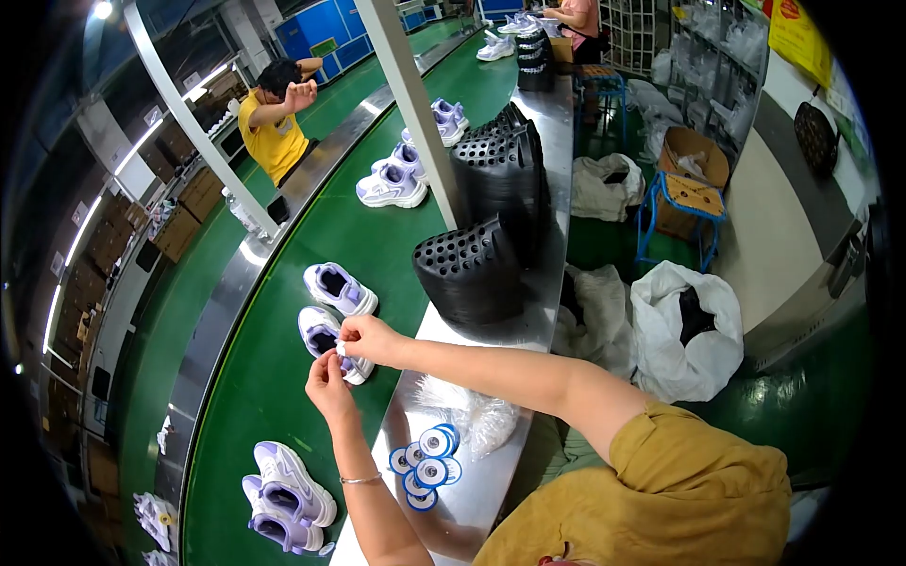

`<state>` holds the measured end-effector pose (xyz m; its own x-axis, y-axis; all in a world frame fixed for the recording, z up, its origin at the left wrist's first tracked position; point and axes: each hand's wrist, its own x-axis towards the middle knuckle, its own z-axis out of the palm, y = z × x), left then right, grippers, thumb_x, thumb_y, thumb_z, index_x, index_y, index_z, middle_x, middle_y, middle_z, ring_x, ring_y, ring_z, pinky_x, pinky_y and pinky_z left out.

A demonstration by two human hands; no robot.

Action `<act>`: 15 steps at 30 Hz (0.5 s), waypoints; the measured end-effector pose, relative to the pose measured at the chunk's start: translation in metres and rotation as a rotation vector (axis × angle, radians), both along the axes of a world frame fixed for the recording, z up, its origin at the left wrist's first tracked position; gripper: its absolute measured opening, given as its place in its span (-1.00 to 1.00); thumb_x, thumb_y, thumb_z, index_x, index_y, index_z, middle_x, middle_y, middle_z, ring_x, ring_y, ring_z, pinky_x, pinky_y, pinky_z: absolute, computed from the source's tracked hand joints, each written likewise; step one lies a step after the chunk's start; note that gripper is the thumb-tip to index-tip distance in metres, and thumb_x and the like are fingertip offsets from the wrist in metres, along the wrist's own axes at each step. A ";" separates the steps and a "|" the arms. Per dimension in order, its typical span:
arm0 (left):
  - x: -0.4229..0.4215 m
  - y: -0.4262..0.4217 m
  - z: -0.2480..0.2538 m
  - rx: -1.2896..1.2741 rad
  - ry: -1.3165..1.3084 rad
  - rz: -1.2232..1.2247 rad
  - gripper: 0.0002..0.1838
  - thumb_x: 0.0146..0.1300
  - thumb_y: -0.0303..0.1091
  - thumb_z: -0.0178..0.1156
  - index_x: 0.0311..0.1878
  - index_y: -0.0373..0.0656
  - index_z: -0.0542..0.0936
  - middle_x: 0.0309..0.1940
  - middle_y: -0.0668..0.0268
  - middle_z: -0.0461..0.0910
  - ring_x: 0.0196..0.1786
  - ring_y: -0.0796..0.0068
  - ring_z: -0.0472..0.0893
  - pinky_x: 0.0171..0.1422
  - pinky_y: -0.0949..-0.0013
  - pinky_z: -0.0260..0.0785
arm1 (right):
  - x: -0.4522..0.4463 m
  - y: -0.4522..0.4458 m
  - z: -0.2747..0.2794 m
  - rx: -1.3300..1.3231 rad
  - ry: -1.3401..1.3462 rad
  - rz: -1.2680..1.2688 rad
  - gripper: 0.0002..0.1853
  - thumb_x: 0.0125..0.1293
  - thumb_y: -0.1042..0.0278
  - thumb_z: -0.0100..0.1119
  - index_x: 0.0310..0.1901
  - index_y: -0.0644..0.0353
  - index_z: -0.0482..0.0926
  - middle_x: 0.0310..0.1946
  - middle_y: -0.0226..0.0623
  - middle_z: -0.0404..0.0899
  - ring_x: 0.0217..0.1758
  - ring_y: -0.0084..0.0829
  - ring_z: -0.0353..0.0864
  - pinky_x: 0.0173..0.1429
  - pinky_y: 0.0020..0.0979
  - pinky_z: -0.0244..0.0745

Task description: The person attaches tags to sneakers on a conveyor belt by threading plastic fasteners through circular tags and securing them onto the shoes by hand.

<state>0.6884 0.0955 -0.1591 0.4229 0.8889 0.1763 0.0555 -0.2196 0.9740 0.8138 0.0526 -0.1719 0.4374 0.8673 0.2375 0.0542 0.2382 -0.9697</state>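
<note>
Head view: a small white piece (pixel 342 348) is pinched between the left hand (pixel 330 389) and right hand (pixel 376 341), over a white-and-lavender sneaker (pixel 313 324); seemingly light and soft, it is best held by its edges.

The green belt (pixel 269 396) carries white-and-purple sneakers (pixel 288 486). The adjacent metal ledge (pixel 545 297) carries black perforated stacks (pixel 469 274), clear plastic (pixel 488 424) and blue-rimmed discs (pixel 431 472).

white-and-lilac sneakers (pixel 317 325), green belt (pixel 255 396)
</note>
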 end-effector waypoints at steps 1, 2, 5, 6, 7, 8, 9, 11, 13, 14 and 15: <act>-0.002 0.001 0.000 -0.025 -0.022 -0.020 -0.83 0.27 -0.48 0.06 -0.15 -0.28 0.60 -0.48 0.43 0.51 -0.49 0.77 0.37 -0.52 0.68 0.19 | -0.001 0.001 -0.002 0.006 -0.006 0.008 -0.90 0.06 0.50 0.18 -0.38 0.30 0.49 -0.50 -0.40 0.50 -0.40 -0.61 0.44 -0.30 -0.50 0.38; -0.005 0.004 -0.003 -0.024 -0.019 -0.023 -0.83 0.27 -0.48 0.06 -0.15 -0.28 0.60 -0.48 0.43 0.51 -0.49 0.77 0.37 -0.52 0.68 0.19 | -0.001 0.003 -0.004 0.011 -0.013 0.015 -0.90 0.06 0.49 0.18 -0.39 0.30 0.49 -0.50 -0.40 0.50 -0.40 -0.61 0.44 -0.30 -0.50 0.38; -0.008 0.007 -0.004 -0.059 -0.085 -0.089 -0.82 0.26 -0.51 0.06 -0.13 -0.29 0.59 -0.40 0.41 0.53 -0.46 0.77 0.38 -0.47 0.67 0.21 | -0.001 0.002 -0.001 -0.020 0.020 0.063 -0.90 0.06 0.49 0.19 -0.39 0.30 0.49 -0.49 -0.39 0.51 -0.39 -0.60 0.45 -0.29 -0.49 0.38; -0.009 0.004 -0.001 -0.048 -0.073 -0.093 -0.81 0.25 -0.53 0.06 -0.11 -0.29 0.59 -0.40 0.42 0.52 -0.45 0.77 0.37 -0.45 0.67 0.21 | -0.002 0.001 0.000 -0.019 0.020 0.062 -0.90 0.06 0.49 0.19 -0.39 0.30 0.49 -0.49 -0.39 0.51 -0.39 -0.60 0.45 -0.29 -0.49 0.38; -0.009 0.003 0.002 -0.037 -0.060 -0.097 -0.80 0.24 -0.55 0.07 -0.09 -0.28 0.58 -0.40 0.44 0.51 -0.44 0.77 0.37 -0.43 0.67 0.21 | -0.002 0.001 0.001 -0.020 0.052 0.082 -0.89 0.06 0.48 0.19 -0.39 0.30 0.49 -0.49 -0.39 0.51 -0.39 -0.61 0.45 -0.29 -0.49 0.38; -0.009 0.002 0.004 -0.036 -0.061 -0.099 -0.80 0.24 -0.55 0.07 -0.09 -0.28 0.58 -0.40 0.44 0.51 -0.44 0.77 0.37 -0.43 0.67 0.21 | -0.003 0.000 0.002 -0.021 0.083 0.102 -0.89 0.05 0.47 0.20 -0.39 0.29 0.50 -0.49 -0.39 0.51 -0.39 -0.61 0.45 -0.30 -0.49 0.39; -0.009 0.001 0.004 -0.034 -0.078 -0.105 -0.78 0.22 -0.56 0.08 -0.07 -0.27 0.57 -0.41 0.45 0.49 -0.44 0.77 0.37 -0.43 0.67 0.19 | -0.003 0.000 0.002 -0.021 0.083 0.100 -0.89 0.05 0.47 0.20 -0.39 0.29 0.50 -0.49 -0.39 0.51 -0.39 -0.61 0.45 -0.30 -0.49 0.39; -0.009 0.001 0.004 -0.032 -0.094 -0.114 -0.75 0.21 -0.58 0.09 -0.04 -0.26 0.56 -0.42 0.47 0.47 -0.44 0.76 0.36 -0.43 0.67 0.18 | -0.003 0.001 0.002 -0.017 -0.004 0.089 -0.88 0.04 0.46 0.21 -0.40 0.29 0.50 -0.51 -0.40 0.51 -0.41 -0.62 0.45 -0.32 -0.50 0.38; -0.008 0.001 0.006 -0.038 -0.087 -0.139 -0.71 0.20 -0.60 0.10 0.01 -0.23 0.53 -0.45 0.49 0.44 -0.44 0.76 0.36 -0.42 0.68 0.16 | -0.003 0.002 0.001 -0.014 -0.019 0.103 -0.89 0.03 0.46 0.21 -0.41 0.28 0.51 -0.52 -0.41 0.51 -0.42 -0.63 0.45 -0.32 -0.51 0.38; -0.008 0.002 0.006 -0.038 -0.087 -0.139 -0.71 0.20 -0.60 0.10 0.01 -0.23 0.53 -0.45 0.49 0.44 -0.44 0.76 0.36 -0.42 0.68 0.16 | -0.003 0.002 0.000 -0.012 -0.036 0.119 -0.89 0.02 0.46 0.21 -0.42 0.28 0.51 -0.53 -0.41 0.51 -0.43 -0.63 0.44 -0.33 -0.51 0.37; -0.008 0.002 0.005 -0.043 -0.089 -0.137 -0.71 0.19 -0.60 0.10 0.01 -0.24 0.53 -0.45 0.49 0.44 -0.44 0.75 0.36 -0.41 0.68 0.16 | -0.003 0.002 0.000 -0.012 -0.036 0.119 -0.89 0.02 0.46 0.21 -0.42 0.28 0.51 -0.53 -0.41 0.51 -0.43 -0.63 0.44 -0.33 -0.51 0.37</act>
<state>0.6803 0.0976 -0.1546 0.5249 0.8315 0.1820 -0.0594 -0.1775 0.9823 0.8109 0.0549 -0.1720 0.3223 0.9156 0.2404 0.0607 0.2335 -0.9705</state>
